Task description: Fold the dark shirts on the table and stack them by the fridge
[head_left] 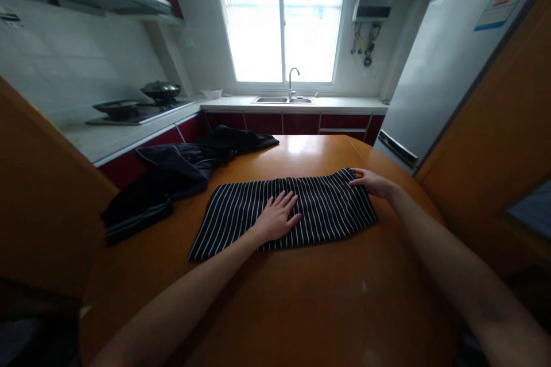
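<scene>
A folded black garment with thin white stripes [318, 206] lies across the wooden table [327, 287]; its exact kind is not plain from the folds. My left hand [278, 219] rests flat on the middle of the cloth, fingers spread. At the far right corner, my right hand [372, 182] grips the edge between thumb and fingers, and that corner is slightly raised. Left of the striped cloth, a rumpled dark garment with light piping [176, 172] is spread along the table's far left side.
Beyond the table a white counter [344, 102] holds a sink [284, 100] with a faucet [291, 83]. On the left stand a stove [146, 114] and a lidded pan [160, 90]. A refrigerator [447, 57] is on the right.
</scene>
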A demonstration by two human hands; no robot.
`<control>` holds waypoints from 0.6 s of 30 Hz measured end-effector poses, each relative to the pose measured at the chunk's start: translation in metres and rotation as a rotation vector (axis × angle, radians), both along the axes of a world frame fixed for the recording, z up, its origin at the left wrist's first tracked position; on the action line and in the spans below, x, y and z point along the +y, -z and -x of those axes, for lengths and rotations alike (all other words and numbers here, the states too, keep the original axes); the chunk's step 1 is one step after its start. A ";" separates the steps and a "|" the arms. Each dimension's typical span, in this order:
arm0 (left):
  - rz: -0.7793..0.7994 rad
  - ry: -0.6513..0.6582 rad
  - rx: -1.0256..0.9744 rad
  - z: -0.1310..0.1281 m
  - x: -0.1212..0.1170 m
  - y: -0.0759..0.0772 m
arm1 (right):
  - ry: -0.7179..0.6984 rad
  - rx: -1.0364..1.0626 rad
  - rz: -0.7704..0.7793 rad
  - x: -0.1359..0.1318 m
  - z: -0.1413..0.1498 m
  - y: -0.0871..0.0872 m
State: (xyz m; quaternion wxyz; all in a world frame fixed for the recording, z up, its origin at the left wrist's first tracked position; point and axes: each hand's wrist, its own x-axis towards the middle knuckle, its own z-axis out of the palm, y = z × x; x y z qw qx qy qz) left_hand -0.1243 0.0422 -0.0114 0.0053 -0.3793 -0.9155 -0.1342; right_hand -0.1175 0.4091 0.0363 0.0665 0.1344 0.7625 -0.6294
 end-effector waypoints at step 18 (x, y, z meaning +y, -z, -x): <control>-1.447 -0.300 -1.366 0.018 0.054 -0.026 | -0.484 0.251 -0.281 -0.176 0.014 -0.052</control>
